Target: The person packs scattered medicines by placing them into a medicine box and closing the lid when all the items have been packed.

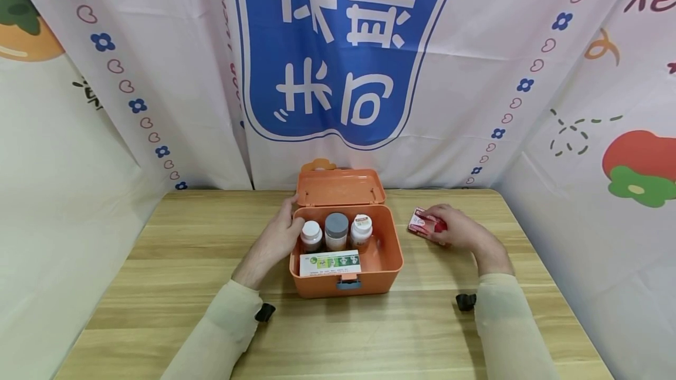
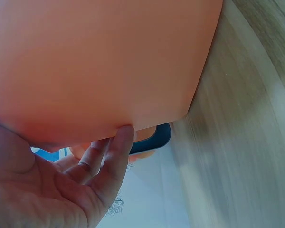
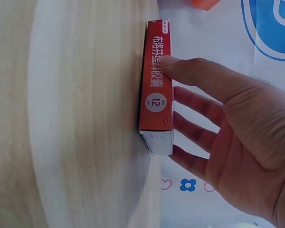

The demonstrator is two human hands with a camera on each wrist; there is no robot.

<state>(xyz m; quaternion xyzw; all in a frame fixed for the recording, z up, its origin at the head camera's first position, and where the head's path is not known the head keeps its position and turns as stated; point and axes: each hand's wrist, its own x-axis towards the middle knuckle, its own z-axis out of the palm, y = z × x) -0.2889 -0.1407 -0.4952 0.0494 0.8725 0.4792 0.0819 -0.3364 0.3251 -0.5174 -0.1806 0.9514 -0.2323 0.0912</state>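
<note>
An orange medicine box with its lid raised stands mid-table. Inside are two white-capped bottles, a grey-capped bottle and a white-green carton. My left hand grips the box at its back left corner; in the left wrist view its fingers reach round behind the orange wall. To the right of the box, my right hand pinches a red-and-white medicine carton lying on the table. Its thumb presses the red side face, with the other fingers over the far side.
The wooden table ends against a printed cloth backdrop. The raised lid leans back close to that cloth. A blue-grey latch sits on the box's front. A dark wrist device shows by the right sleeve.
</note>
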